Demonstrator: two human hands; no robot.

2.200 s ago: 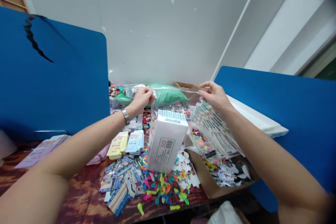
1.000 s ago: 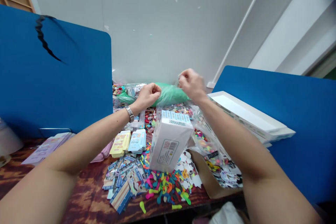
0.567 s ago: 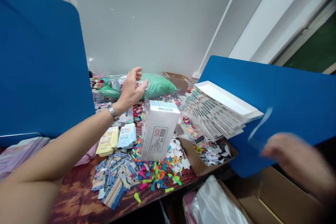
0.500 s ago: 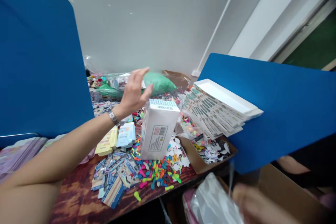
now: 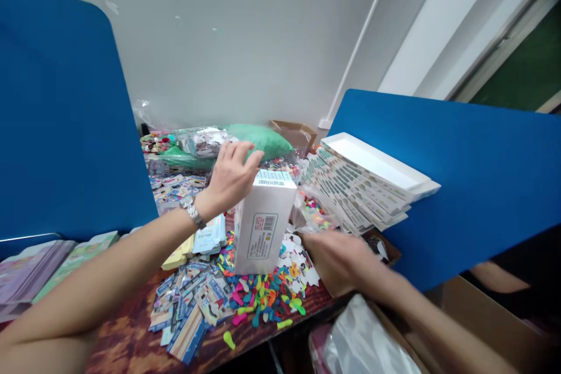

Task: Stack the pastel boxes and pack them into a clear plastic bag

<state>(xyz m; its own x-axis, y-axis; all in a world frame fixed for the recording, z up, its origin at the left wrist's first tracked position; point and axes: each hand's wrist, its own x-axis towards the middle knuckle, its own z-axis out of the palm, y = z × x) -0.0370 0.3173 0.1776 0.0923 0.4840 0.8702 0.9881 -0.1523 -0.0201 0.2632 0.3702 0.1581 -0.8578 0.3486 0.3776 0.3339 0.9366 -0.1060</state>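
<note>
A white printed box (image 5: 265,228) stands upright on the table, a barcode label on the side facing me. My left hand (image 5: 234,172), with a watch on the wrist, is at the box's upper left edge; its fingers are bent but apart, holding nothing visible. Whether it touches the box I cannot tell. To the right, my right hand (image 5: 335,251) is blurred over the cardboard box (image 5: 326,272) at the table edge, its fingers unclear. Loose colourful balloon-like pieces (image 5: 263,298) surround the foot of the white box, with white cutout stickers (image 5: 302,260) beside them.
Blue-and-white cards (image 5: 188,310) and light blue packets (image 5: 210,236) lie left of the box. White trays (image 5: 372,166) are stacked at a slant on the right. Blue panels (image 5: 65,105) flank the table. Below the edge is a plastic bag (image 5: 363,339); another person's arm (image 5: 499,277) shows at far right.
My left hand has come down slightly toward the top of the white box. My right hand has moved up and left from below the table edge to the cardboard box.
</note>
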